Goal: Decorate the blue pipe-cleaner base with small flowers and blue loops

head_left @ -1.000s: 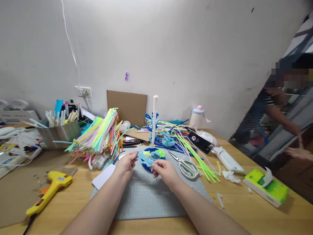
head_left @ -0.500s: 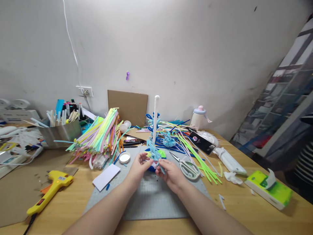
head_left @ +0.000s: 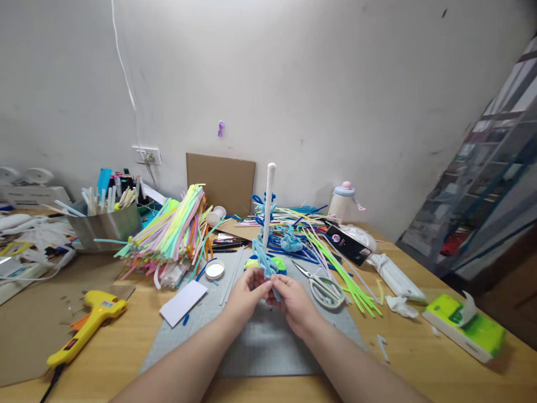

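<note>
Between my two hands is a bunch of light blue pipe cleaners (head_left: 264, 258), bent into loops. My left hand (head_left: 249, 293) pinches its lower left side with thumb and fingers. From the right, my right hand (head_left: 292, 298) grips the lower ends, its fingertips close to the left thumb. Just behind stands a tall white post (head_left: 269, 204), upright, with dark blue curls around it. Its yellow, green and blue base (head_left: 278, 264) is partly hidden by the bunch and my hands. Both hands are above a grey cutting mat (head_left: 268, 352).
Scissors (head_left: 326, 292) lie right of my hands, near green pipe cleaners (head_left: 346, 280) and a phone (head_left: 348, 244). On the left are a white card (head_left: 183, 303), a small white lid (head_left: 215, 270), a yellow glue gun (head_left: 90, 324) and a big pipe cleaner bundle (head_left: 172, 238).
My left hand's fingers have drawn in closer around the light blue bunch, and both hands are nearer together. The view has shifted very slightly.
</note>
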{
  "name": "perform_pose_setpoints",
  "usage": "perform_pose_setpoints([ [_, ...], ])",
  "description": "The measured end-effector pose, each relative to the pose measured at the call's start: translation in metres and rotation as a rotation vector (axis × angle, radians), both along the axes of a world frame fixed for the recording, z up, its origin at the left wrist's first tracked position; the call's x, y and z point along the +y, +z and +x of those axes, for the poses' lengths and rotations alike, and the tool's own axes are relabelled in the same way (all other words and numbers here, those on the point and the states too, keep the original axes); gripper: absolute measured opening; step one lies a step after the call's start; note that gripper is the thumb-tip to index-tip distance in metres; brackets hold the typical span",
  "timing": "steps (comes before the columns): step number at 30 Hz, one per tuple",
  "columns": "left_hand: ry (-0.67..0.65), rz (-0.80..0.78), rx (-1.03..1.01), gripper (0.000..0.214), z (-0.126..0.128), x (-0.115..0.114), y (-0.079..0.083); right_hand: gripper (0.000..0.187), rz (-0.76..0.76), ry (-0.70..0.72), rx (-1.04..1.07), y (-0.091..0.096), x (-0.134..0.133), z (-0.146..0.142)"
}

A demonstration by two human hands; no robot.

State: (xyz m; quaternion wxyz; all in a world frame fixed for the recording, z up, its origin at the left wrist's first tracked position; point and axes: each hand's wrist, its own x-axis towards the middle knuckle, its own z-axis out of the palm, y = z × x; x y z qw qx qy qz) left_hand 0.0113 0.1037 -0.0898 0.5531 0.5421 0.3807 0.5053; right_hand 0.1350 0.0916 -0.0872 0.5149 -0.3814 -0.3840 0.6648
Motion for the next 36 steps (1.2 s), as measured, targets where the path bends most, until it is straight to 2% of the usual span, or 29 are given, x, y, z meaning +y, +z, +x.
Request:
perform_pose_setpoints([
  [1, 0.023, -0.024, -0.012, 0.032, -0.001, 0.000, 0.000, 0.031, 0.021, -0.002, -0.061, -0.001, 0.001, 0.000],
  [2, 0.101, -0.028, -0.012, 0.032, -0.003, 0.000, 0.001, 0.032, 0.046, -0.009, -0.130, -0.002, 0.002, 0.000],
  [3, 0.234, 0.000, 0.009, 0.031, -0.006, -0.001, 0.004, 0.032, 0.074, -0.021, -0.209, -0.003, 0.004, 0.001],
  [4, 0.397, 0.071, 0.058, 0.032, -0.009, -0.002, 0.007, 0.031, 0.109, -0.036, -0.298, -0.004, 0.005, 0.002],
  [6, 0.681, 0.328, 0.251, 0.033, -0.018, -0.007, 0.019, 0.028, 0.201, -0.051, -0.489, -0.005, 0.005, 0.004],
  [7, 0.706, 0.486, 0.395, 0.036, -0.023, -0.009, 0.026, 0.026, 0.258, -0.042, -0.586, -0.004, 0.005, 0.006],
  [8, 0.627, 0.622, 0.553, 0.035, -0.027, -0.011, 0.034, 0.025, 0.320, -0.022, -0.677, -0.003, 0.004, 0.007],
  [10, 0.282, 0.763, 0.845, 0.027, -0.035, -0.013, 0.046, 0.024, 0.438, 0.038, -0.827, 0.001, 0.001, 0.010],
  [12, 0.024, 0.757, 1.013, 0.018, -0.040, -0.013, 0.053, 0.023, 0.520, 0.096, -0.929, 0.005, -0.002, 0.012],
  [15, -0.129, 0.668, 1.112, 0.015, -0.042, -0.011, 0.052, 0.021, 0.542, 0.169, -0.991, 0.011, -0.006, 0.012],
  [23, -0.212, 0.439, 1.109, 0.023, -0.038, -0.016, 0.046, 0.018, 0.294, 0.370, -0.817, 0.007, -0.010, 0.011],
  [31, -0.195, 0.534, 1.138, 0.022, -0.035, -0.021, 0.053, 0.017, 0.242, 0.392, -0.754, 0.004, -0.009, 0.010],
  [36, -0.175, 0.555, 1.130, 0.023, -0.031, -0.024, 0.059, 0.017, 0.166, 0.437, -0.623, 0.005, -0.004, 0.012],
])
